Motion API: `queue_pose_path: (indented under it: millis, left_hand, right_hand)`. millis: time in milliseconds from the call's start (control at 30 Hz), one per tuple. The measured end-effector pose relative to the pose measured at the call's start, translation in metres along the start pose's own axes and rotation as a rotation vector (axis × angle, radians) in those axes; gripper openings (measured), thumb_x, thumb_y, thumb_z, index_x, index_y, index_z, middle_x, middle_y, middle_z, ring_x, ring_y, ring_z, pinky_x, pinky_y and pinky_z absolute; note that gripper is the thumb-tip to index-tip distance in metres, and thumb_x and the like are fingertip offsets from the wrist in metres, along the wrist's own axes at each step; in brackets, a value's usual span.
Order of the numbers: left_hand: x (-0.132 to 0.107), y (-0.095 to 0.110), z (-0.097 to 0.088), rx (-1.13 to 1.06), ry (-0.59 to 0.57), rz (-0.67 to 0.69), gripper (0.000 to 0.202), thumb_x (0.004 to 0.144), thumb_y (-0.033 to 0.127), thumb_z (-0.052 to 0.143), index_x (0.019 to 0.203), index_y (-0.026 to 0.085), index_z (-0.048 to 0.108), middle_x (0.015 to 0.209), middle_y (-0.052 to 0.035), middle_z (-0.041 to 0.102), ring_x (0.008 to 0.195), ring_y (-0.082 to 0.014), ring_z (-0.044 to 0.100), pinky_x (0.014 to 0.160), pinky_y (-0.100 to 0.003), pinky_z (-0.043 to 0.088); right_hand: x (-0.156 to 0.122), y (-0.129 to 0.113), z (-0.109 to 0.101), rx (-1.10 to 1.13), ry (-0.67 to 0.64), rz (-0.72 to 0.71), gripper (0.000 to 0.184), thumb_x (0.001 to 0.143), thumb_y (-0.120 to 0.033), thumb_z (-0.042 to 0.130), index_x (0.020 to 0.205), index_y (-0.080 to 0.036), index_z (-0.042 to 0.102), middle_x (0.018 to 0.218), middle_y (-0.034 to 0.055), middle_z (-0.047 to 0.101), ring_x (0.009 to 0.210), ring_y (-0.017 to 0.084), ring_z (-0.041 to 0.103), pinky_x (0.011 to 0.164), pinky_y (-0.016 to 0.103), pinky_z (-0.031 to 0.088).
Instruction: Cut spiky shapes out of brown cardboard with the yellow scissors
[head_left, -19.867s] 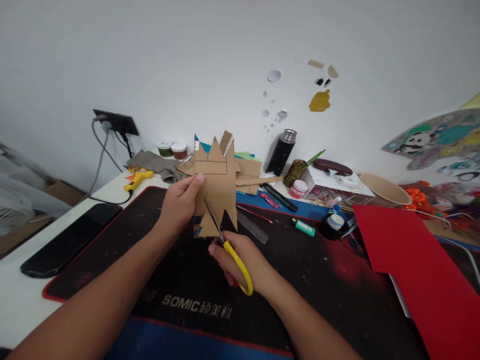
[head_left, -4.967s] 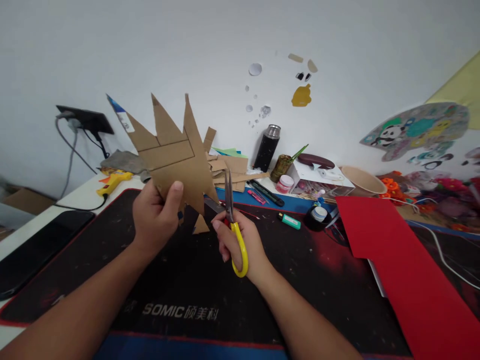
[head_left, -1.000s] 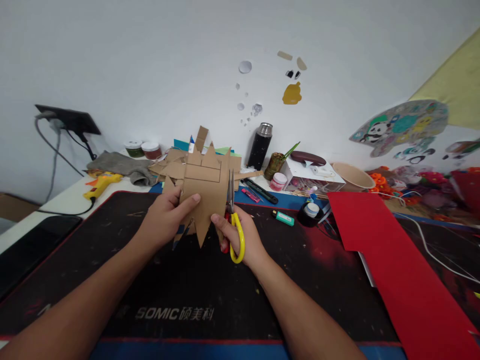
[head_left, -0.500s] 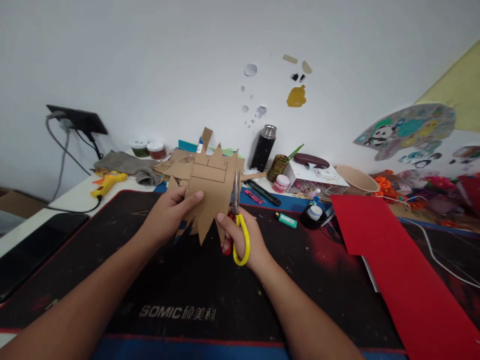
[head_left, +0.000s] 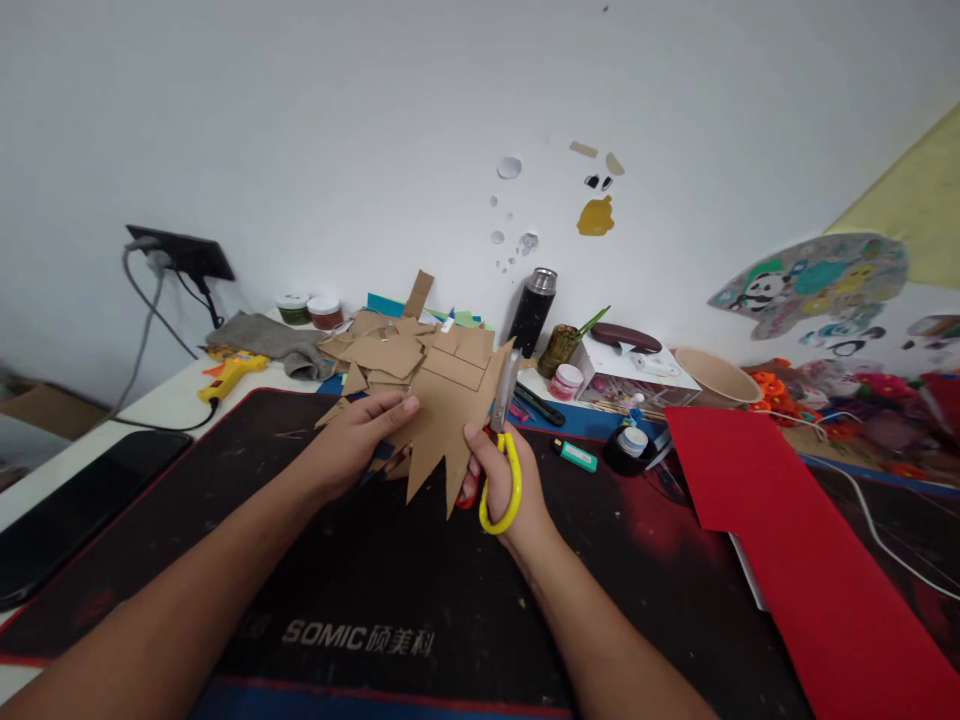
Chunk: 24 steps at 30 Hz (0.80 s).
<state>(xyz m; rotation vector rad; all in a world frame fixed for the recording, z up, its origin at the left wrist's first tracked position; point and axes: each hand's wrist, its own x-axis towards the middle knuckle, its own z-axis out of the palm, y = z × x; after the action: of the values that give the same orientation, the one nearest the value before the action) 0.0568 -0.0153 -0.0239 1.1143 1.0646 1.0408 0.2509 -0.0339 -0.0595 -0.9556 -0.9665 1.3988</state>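
A piece of brown cardboard (head_left: 446, 405) with jagged, pointed edges and drawn dark lines is held up above the black desk mat. My left hand (head_left: 367, 440) pinches its left side, thumb on the front face. My right hand (head_left: 499, 480) is closed around scissors (head_left: 505, 470) with a yellow and red handle, the blades pointing up and away, slightly blurred. The right thumb also touches the cardboard's lower right edge. Behind the piece lies a heap of cardboard scraps (head_left: 382, 355).
A yellow glue gun (head_left: 234, 375) and a phone (head_left: 56, 510) lie to the left. At the back stand a black thermos (head_left: 532, 315) and a white box (head_left: 630, 370). A green lighter (head_left: 576, 455), a black jar (head_left: 628, 452) and red card (head_left: 787, 560) lie to the right.
The cardboard has turned and tilted to the right in my hands. My right hand and the scissors have shifted slightly right, and the camera view has tilted up a little.
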Motion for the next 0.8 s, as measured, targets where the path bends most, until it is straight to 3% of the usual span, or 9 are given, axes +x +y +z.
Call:
queue_pose_path:
  millis: [133,400,633,800]
  left_hand:
    - [0.003,0.002,-0.006,-0.032,-0.039,-0.009,0.056,0.073,0.065,0.093,0.099,0.021,0.070,0.072,-0.0006,0.070,0.051,-0.0124,0.056,0.043,-0.022,0.033]
    - [0.007,-0.008,-0.006,-0.061,-0.111,-0.092,0.047,0.066,0.044,0.104,0.093,0.016,0.078,0.075,-0.0007,0.068,0.061,-0.0097,0.059,0.052,-0.019,0.043]
    - [0.008,-0.014,0.010,-0.335,0.053,-0.074,0.048,0.056,0.040,0.109,0.084,0.017,0.078,0.073,0.0014,0.068,0.058,-0.0093,0.058,0.049,-0.020,0.043]
    - [0.008,-0.018,0.014,-0.408,0.113,-0.045,0.049,0.056,0.032,0.110,0.094,0.017,0.083,0.087,-0.0030,0.079,0.070,-0.0119,0.068,0.066,-0.022,0.056]
  right_hand:
    - [0.006,0.000,-0.004,0.062,0.095,-0.045,0.053,0.081,-0.061,0.089,0.084,-0.025,0.050,0.049,-0.0122,0.050,0.032,0.011,0.050,0.034,0.022,0.047]
    - [0.008,-0.002,-0.007,0.064,0.127,-0.157,0.050,0.088,-0.062,0.084,0.089,-0.025,0.051,0.052,-0.0126,0.051,0.035,0.012,0.052,0.037,0.024,0.049]
    - [0.003,-0.002,-0.002,0.007,0.065,-0.206,0.047,0.092,-0.059,0.082,0.087,-0.024,0.052,0.053,-0.0115,0.051,0.037,0.011,0.052,0.039,0.022,0.045]
    - [0.000,-0.002,0.000,-0.042,0.081,-0.205,0.043,0.095,-0.056,0.079,0.088,-0.024,0.052,0.051,-0.0112,0.051,0.038,0.012,0.052,0.041,0.022,0.043]
